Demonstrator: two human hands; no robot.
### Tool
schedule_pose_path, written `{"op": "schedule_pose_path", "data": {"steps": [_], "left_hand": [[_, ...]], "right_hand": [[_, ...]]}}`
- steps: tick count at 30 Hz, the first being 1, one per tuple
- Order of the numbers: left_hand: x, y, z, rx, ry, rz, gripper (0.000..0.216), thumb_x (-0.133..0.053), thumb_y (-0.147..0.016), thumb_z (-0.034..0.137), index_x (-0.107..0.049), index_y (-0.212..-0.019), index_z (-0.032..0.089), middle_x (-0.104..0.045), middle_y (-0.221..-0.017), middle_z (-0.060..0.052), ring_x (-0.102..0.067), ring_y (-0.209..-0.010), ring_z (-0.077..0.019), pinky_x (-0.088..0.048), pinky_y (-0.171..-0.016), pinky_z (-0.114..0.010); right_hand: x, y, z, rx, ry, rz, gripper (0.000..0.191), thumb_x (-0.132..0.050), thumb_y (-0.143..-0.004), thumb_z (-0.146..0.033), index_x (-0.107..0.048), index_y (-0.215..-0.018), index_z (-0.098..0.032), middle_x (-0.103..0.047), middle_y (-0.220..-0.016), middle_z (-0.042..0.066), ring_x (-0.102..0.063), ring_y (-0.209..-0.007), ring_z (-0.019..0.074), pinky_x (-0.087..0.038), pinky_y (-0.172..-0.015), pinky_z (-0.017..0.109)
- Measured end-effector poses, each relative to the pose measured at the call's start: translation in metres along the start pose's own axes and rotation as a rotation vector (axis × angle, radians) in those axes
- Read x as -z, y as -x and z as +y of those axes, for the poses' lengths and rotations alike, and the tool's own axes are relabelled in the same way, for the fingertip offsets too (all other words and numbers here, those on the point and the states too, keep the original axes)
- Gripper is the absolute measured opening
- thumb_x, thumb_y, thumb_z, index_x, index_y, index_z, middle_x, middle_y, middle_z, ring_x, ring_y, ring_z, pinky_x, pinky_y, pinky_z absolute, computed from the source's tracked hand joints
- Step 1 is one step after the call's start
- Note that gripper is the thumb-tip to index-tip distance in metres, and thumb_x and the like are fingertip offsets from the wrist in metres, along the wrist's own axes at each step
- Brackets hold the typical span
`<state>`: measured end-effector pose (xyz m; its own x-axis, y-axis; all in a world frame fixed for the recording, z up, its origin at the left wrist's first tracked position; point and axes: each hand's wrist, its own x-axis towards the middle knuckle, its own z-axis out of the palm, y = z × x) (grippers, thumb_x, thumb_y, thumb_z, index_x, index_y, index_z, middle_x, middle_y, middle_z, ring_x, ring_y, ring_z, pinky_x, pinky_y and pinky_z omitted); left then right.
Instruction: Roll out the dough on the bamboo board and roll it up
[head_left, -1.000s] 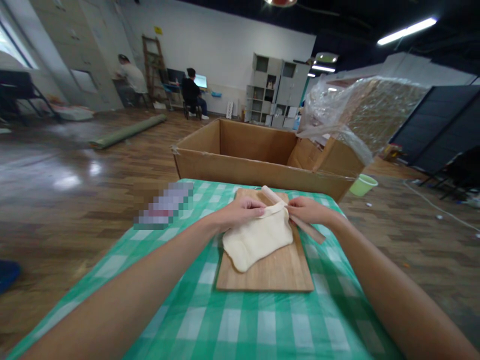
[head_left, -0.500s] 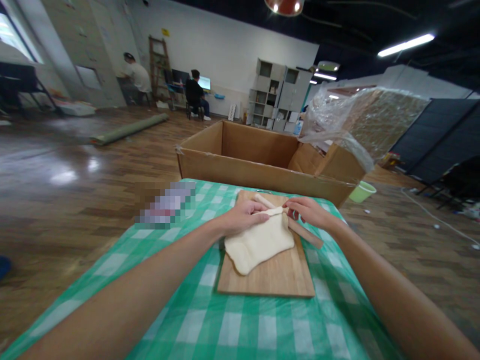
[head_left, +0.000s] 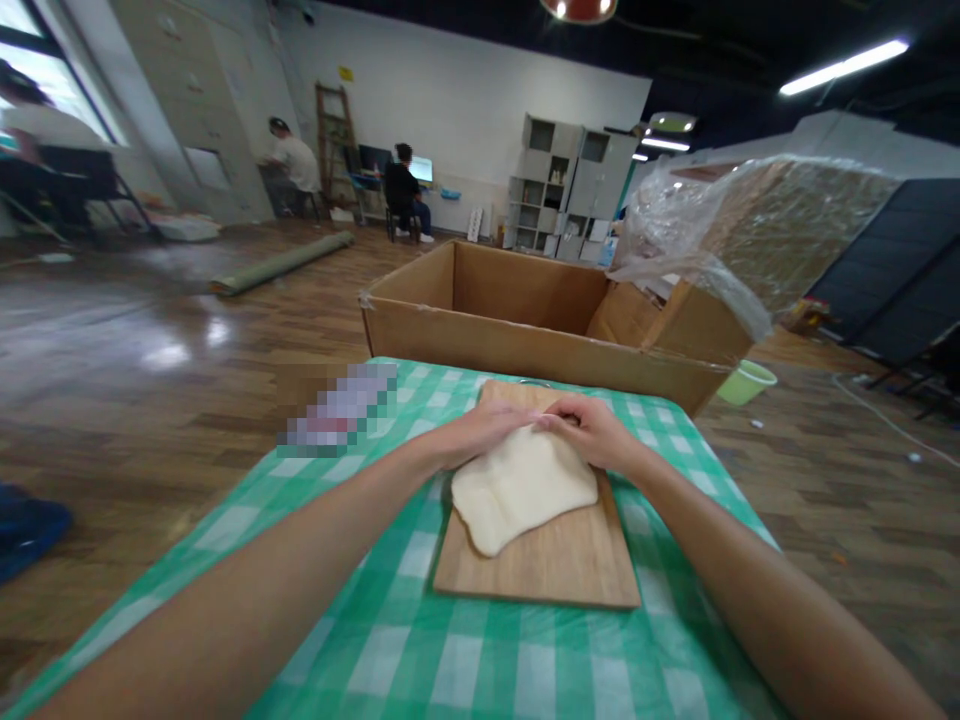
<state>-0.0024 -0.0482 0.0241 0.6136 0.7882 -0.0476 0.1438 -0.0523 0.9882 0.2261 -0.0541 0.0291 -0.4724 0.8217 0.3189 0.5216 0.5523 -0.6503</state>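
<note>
A pale sheet of dough lies on a wooden board on the green-and-white checked tablecloth. My left hand and my right hand meet at the dough's far edge, their fingertips touching. Both hands are curled down over that edge and closed on it. The wooden rolling pin seen earlier is hidden under the hands and the dough.
A large open cardboard box stands just beyond the table's far edge. A plastic-wrapped bundle leans on its right side, with a green bowl on the floor there. A rolled mat lies far left. Two people sit at desks by the back wall.
My hands have come together at the dough's far edge and folded it down. The rolling pin and the lifted flap that showed earlier are now covered.
</note>
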Motion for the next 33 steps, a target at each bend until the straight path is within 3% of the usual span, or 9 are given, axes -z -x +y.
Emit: {"op": "schedule_pose_path", "data": {"steps": [3, 5, 8, 12, 14, 18, 23, 28, 33], "left_hand": [[0.015, 0.009, 0.010, 0.147, -0.029, -0.199, 0.042, -0.082, -0.072, 0.048, -0.077, -0.098, 0.016, -0.076, -0.089, -0.008, -0.066, -0.071, -0.0193, -0.048, -0.060, -0.026], [0.021, 0.013, 0.012, 0.170, -0.090, -0.284, 0.043, -0.083, -0.071, 0.049, -0.077, -0.100, 0.017, -0.076, -0.090, -0.008, -0.066, -0.070, -0.0192, -0.048, -0.059, -0.026], [0.021, 0.011, 0.009, 0.086, -0.258, -0.228, 0.041, -0.075, -0.078, 0.055, -0.077, -0.097, 0.018, -0.073, -0.085, -0.004, -0.063, -0.065, -0.0167, -0.042, -0.054, -0.024], [0.013, 0.003, 0.004, -0.107, -0.498, -0.134, 0.036, -0.065, -0.088, 0.052, -0.072, -0.081, 0.017, -0.060, -0.069, 0.000, -0.050, -0.059, -0.0123, -0.029, -0.050, -0.023], [0.012, 0.001, 0.004, -0.151, -0.534, -0.120, 0.038, -0.063, -0.089, 0.052, -0.069, -0.076, 0.016, -0.055, -0.065, 0.001, -0.045, -0.058, -0.0113, -0.026, -0.050, -0.024], [0.016, 0.003, 0.007, -0.075, -0.421, -0.179, 0.046, -0.066, -0.087, 0.061, -0.068, -0.079, 0.016, -0.054, -0.065, 0.001, -0.045, -0.056, -0.0110, -0.026, -0.049, -0.023], [0.025, 0.010, 0.008, 0.086, -0.210, -0.285, 0.049, -0.076, -0.078, 0.063, -0.076, -0.096, 0.018, -0.070, -0.081, -0.004, -0.060, -0.063, -0.0152, -0.040, -0.054, -0.024], [0.028, 0.008, 0.004, 0.015, -0.271, -0.243, 0.045, -0.078, -0.078, 0.057, -0.076, -0.092, 0.014, -0.072, -0.080, -0.006, -0.061, -0.063, -0.0158, -0.041, -0.051, -0.022], [0.029, 0.006, 0.002, -0.037, -0.286, -0.214, 0.048, -0.078, -0.075, 0.060, -0.073, -0.080, 0.013, -0.067, -0.071, -0.004, -0.057, -0.059, -0.0139, -0.039, -0.048, -0.022]], "right_hand": [[0.000, 0.004, 0.005, -0.140, -0.154, 0.017, 0.039, -0.064, -0.094, -0.053, -0.072, -0.081, -0.017, -0.064, -0.074, 0.000, -0.053, -0.068, 0.0150, -0.036, -0.059, 0.026], [0.001, 0.007, 0.005, -0.227, -0.285, 0.012, 0.037, -0.064, -0.093, -0.053, -0.068, -0.080, -0.018, -0.060, -0.070, -0.002, -0.050, -0.063, 0.0137, -0.034, -0.055, 0.025], [0.002, 0.006, -0.001, -0.218, -0.299, -0.022, 0.036, -0.061, -0.095, -0.051, -0.064, -0.078, -0.020, -0.057, -0.068, -0.003, -0.050, -0.062, 0.0140, -0.035, -0.055, 0.026], [0.003, 0.003, -0.011, 0.029, -0.020, -0.064, 0.032, -0.068, -0.094, -0.050, -0.074, -0.087, -0.019, -0.071, -0.083, 0.002, -0.061, -0.079, 0.0177, -0.041, -0.070, 0.028], [0.002, 0.004, -0.011, 0.074, 0.026, -0.088, 0.032, -0.068, -0.094, -0.050, -0.078, -0.093, -0.019, -0.075, -0.086, 0.003, -0.062, -0.080, 0.0181, -0.041, -0.071, 0.028], [-0.001, 0.006, -0.004, 0.030, 0.027, -0.081, 0.039, -0.064, -0.097, -0.052, -0.080, -0.089, -0.018, -0.074, -0.078, 0.002, -0.059, -0.070, 0.0165, -0.039, -0.063, 0.027], [-0.001, 0.006, 0.001, -0.007, 0.056, -0.043, 0.041, -0.063, -0.096, -0.052, -0.077, -0.080, -0.017, -0.068, -0.071, 0.001, -0.055, -0.067, 0.0162, -0.036, -0.059, 0.027], [0.000, 0.005, -0.001, -0.111, 0.044, 0.000, 0.039, -0.062, -0.095, -0.053, -0.072, -0.082, -0.017, -0.068, -0.078, 0.002, -0.057, -0.073, 0.0180, -0.038, -0.063, 0.028], [0.003, 0.006, -0.003, -0.138, 0.006, 0.025, 0.051, -0.040, -0.105, -0.058, -0.064, -0.082, -0.020, -0.065, -0.083, 0.001, -0.057, -0.079, 0.0194, -0.041, -0.071, 0.031]]}}
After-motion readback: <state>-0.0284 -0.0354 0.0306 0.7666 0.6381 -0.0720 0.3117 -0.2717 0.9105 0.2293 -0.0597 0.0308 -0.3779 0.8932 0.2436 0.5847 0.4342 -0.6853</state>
